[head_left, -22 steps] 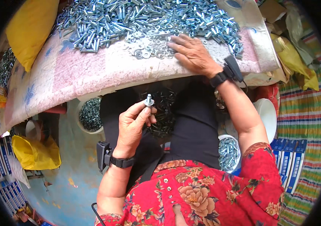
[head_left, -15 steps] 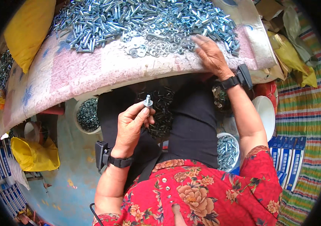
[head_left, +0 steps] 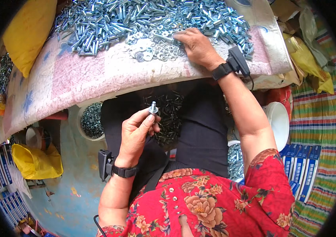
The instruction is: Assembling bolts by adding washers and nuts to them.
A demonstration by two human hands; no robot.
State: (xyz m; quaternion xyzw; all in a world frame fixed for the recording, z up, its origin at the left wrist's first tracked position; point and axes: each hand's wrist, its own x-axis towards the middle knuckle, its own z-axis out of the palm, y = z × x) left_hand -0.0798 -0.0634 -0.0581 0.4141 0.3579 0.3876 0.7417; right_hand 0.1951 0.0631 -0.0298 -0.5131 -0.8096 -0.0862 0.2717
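My left hand [head_left: 134, 132] is closed, its thumb and fingers gripping a metal bolt [head_left: 153, 106] that stands upright, with a flat washer round its shank. The lower end of the bolt is hidden by the fingers. On the table, my right hand [head_left: 199, 46] reaches over a patch of washers [head_left: 160, 50], fingers stretched forward and thumb apart. Its fingertips are at the washers beside a loose metal tube or pin [head_left: 163, 37]. Behind them spreads a large heap of shiny metal sleeves [head_left: 108, 21].
A padded cloth [head_left: 79, 71] covers the table. Dark screws [head_left: 168, 118] lie between my legs. A tub of nuts [head_left: 93, 120] stands at left, a tub of metal parts [head_left: 235, 160] at right. White buckets [head_left: 278, 124] and blue-white boxes [head_left: 302, 170] are farther right.
My right hand has moved left across the table, from the right edge of the washers onto them. My left hand still holds the bolt in nearly the same place.
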